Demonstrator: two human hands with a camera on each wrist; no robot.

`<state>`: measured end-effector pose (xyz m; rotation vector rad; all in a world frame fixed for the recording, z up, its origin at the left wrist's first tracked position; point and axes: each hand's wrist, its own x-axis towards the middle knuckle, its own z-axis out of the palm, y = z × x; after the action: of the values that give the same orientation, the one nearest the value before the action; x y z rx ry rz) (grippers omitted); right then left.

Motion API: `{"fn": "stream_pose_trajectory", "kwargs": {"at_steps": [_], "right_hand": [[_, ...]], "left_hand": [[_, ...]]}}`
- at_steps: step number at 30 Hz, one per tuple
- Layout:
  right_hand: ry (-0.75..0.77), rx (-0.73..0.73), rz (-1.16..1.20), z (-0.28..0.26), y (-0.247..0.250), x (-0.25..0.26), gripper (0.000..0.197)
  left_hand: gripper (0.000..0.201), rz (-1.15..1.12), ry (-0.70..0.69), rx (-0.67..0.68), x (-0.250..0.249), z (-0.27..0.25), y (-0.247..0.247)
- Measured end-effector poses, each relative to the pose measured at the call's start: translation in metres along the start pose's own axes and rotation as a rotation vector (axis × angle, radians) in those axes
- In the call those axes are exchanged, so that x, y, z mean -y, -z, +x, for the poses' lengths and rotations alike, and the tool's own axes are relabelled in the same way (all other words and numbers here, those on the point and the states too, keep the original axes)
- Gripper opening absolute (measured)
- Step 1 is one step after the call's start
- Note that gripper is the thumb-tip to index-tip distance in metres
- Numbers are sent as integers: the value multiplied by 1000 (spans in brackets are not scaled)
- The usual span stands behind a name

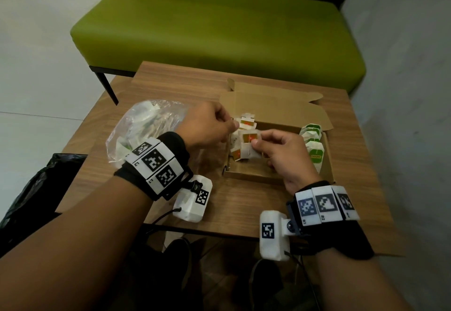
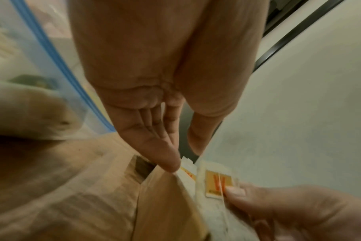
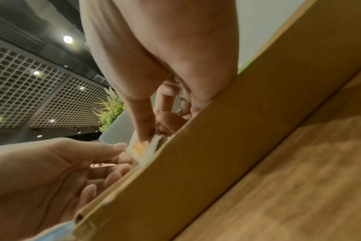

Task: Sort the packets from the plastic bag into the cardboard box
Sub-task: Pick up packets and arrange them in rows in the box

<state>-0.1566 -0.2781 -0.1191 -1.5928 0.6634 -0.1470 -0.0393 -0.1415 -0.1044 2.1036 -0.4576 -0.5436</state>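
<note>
Sorting by colour, it seems: right hand [image 1: 283, 154] pinches an orange-label packet [image 1: 249, 139] over the cardboard box [image 1: 253, 176], thumb on top, prob. to slot it w/ the other orange ones at the box's left; green packets [image 1: 313, 144] stand at right; left hand [image 1: 207, 125], fingers curled, pinches another by the edge; plastic bag [image 1: 141, 125] lies just left on the tabletop [image 1: 244, 208], more packets inside.

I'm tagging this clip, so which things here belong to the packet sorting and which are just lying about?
Job in hand:
- plastic bag with packets inside
- cardboard box, open
- orange-label packets, pinched by left hand and right hand
- green-label packets, at the box's right side

Lying about:
- green bench
- black bag beside the wooden table
</note>
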Motion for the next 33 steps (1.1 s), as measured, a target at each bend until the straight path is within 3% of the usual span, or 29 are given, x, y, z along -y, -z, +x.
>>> {"fn": "stream_pose_trajectory", "kwargs": {"at_steps": [10,14,19,28,33], "right_hand": [[-47,-20,-205,8,-15,-5,12],[-70,-36,-245,12,-18,-6,23],[-57,-27,-477,13,-17,-7,46],[-46,-42,-588,15,-22,-9,37],[-32,-71,-515,14,-13,-4,34]], "left_hand": [[7,23,128,65,-2,-4,0],[6,17,162,92,-3,-5,-1],[7,6,180,108,-3,-5,-1],[7,21,182,132,-2,-3,-2],[10,28,111,73,-8,-9,3]]}}
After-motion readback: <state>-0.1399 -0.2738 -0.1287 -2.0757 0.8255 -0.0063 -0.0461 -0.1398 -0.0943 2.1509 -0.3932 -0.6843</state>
